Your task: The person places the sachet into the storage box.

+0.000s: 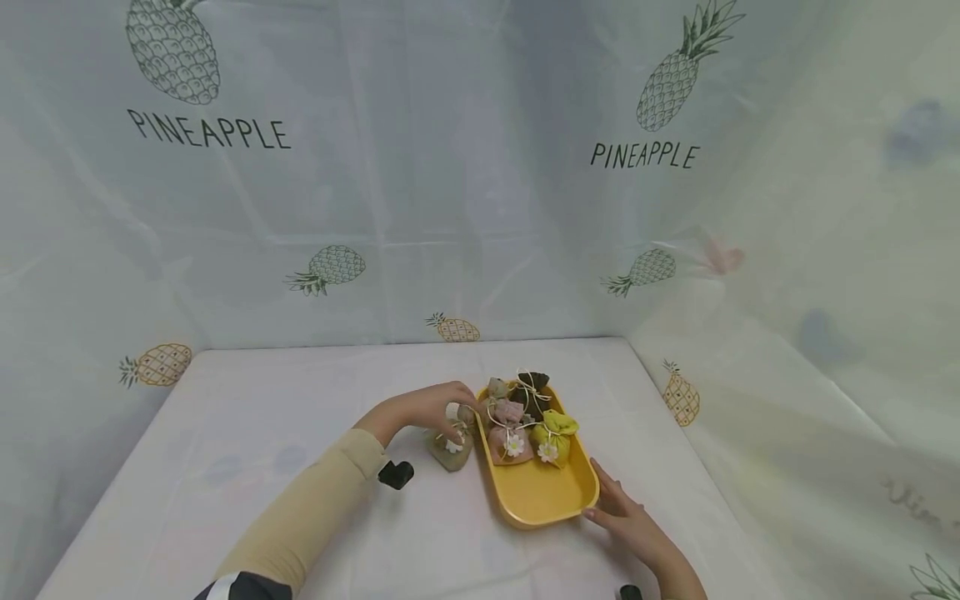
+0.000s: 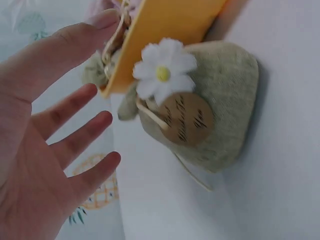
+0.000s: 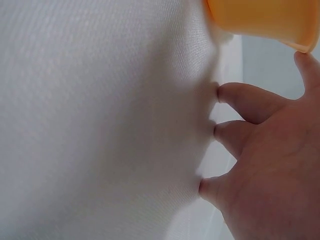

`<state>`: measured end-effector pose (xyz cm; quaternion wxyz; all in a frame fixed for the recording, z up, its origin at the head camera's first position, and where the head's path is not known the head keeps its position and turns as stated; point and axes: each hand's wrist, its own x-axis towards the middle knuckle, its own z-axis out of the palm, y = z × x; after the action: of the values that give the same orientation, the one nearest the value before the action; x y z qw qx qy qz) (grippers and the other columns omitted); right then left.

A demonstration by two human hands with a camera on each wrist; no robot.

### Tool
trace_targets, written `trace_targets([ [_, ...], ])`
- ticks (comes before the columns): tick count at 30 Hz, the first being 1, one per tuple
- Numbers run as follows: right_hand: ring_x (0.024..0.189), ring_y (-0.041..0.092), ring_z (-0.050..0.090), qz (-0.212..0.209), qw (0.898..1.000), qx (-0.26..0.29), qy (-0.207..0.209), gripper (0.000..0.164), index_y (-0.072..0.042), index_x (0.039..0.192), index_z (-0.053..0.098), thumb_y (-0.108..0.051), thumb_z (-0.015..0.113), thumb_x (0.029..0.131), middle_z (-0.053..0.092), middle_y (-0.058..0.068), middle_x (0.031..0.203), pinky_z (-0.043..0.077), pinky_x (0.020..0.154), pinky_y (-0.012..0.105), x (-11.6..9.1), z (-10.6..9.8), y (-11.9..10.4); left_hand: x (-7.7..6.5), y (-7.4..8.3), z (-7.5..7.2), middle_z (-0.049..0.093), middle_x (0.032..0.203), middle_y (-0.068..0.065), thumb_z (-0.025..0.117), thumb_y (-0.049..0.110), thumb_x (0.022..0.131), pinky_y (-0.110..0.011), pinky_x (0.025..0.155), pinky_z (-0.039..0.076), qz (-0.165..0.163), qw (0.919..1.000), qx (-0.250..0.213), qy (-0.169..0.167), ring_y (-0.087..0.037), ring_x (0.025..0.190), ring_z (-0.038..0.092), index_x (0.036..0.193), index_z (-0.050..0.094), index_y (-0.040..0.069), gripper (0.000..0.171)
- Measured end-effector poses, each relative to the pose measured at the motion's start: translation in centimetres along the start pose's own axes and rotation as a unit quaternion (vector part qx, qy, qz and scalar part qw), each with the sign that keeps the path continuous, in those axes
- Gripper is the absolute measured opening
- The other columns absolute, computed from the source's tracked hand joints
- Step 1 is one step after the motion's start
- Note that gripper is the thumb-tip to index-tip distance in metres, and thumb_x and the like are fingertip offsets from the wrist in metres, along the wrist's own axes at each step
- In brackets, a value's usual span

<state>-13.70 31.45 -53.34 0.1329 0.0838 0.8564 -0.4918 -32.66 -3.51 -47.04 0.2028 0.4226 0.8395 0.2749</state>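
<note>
A grey-green cloth drawstring pouch (image 2: 225,100) lies on the table left of the yellow tray (image 1: 536,498). It carries a white felt flower (image 2: 175,65) and a round brown tag. Over this pouch's neck hovers my left hand (image 1: 437,407), its fingers spread and apart from the pouch in the left wrist view. My right hand (image 1: 633,527) touches the tray's near right corner, with several fingertips resting on the tablecloth. Inside the tray sit a pink pouch (image 1: 498,447), a yellow-green pouch (image 1: 564,432), a black pouch (image 1: 529,403) and another grey-green pouch (image 1: 497,387), partly hidden.
A white cloth (image 1: 300,417) covers the table. Pineapple-printed curtains (image 1: 465,192) hang behind it and at the sides. One small black object (image 1: 396,475) shows below the left wrist, another (image 1: 631,592) by the right wrist.
</note>
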Motion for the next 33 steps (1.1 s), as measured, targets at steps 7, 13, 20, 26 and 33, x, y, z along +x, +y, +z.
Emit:
trace_targets([
  [7, 0.143, 0.046, -0.004, 0.005, 1.000, -0.001, -0.001, 0.084, -0.023, 0.156, 0.025, -0.040, 0.070, 0.087, 0.027, 0.014, 0.156, -0.022, 0.096, 0.070, 0.0, 0.0, 0.0, -1.0, -2.4, 0.9, 0.046, 0.129, 0.001, 0.087, 0.018, 0.072, -0.042, 0.099, 0.042, -0.085, 0.9958, -0.033, 0.002, -0.026, 0.120, 0.049, 0.126, 0.064, 0.033, 0.060],
  [13, 0.143, 0.046, -0.002, 0.005, 1.000, -0.008, 0.001, 0.084, -0.023, 0.156, 0.025, -0.041, 0.070, 0.087, 0.025, 0.011, 0.157, -0.022, 0.096, 0.070, 0.0, 0.1, 0.1, -1.1, -3.2, 1.9, 0.046, 0.128, -0.004, 0.087, 0.016, 0.072, -0.044, 0.094, 0.046, -0.105, 0.9921, -0.068, -0.003, -0.030, 0.113, 0.054, 0.130, 0.059, 0.035, 0.068],
  [20, 0.143, 0.045, -0.003, 0.004, 1.000, -0.007, 0.003, 0.084, -0.024, 0.156, 0.025, -0.042, 0.070, 0.088, 0.026, 0.012, 0.156, -0.022, 0.097, 0.070, 0.0, 0.2, 0.2, -1.0, -3.1, 2.3, 0.051, 0.123, -0.002, 0.088, 0.016, 0.071, -0.044, 0.091, 0.046, -0.117, 0.9903, -0.074, -0.014, -0.026, 0.109, 0.054, 0.132, 0.054, 0.033, 0.072],
  [26, 0.143, 0.046, -0.003, 0.003, 1.000, -0.011, 0.003, 0.083, -0.025, 0.156, 0.025, -0.042, 0.069, 0.088, 0.025, 0.012, 0.156, -0.022, 0.097, 0.070, 0.0, 0.1, 0.3, -0.8, -3.0, 2.5, 0.053, 0.116, 0.001, 0.086, 0.010, 0.073, -0.041, 0.089, 0.046, -0.106, 0.9933, -0.040, -0.022, -0.020, 0.103, 0.053, 0.125, 0.055, 0.032, 0.064],
  [33, 0.143, 0.046, -0.004, 0.003, 1.000, -0.011, 0.000, 0.082, -0.025, 0.156, 0.024, -0.042, 0.068, 0.089, 0.024, 0.012, 0.157, -0.023, 0.096, 0.070, 0.0, 0.1, 0.2, -1.3, -3.2, 2.6, 0.055, 0.109, 0.005, 0.087, 0.010, 0.071, -0.040, 0.089, 0.045, -0.079, 0.9963, -0.027, -0.022, -0.017, 0.101, 0.053, 0.115, 0.056, 0.029, 0.057],
])
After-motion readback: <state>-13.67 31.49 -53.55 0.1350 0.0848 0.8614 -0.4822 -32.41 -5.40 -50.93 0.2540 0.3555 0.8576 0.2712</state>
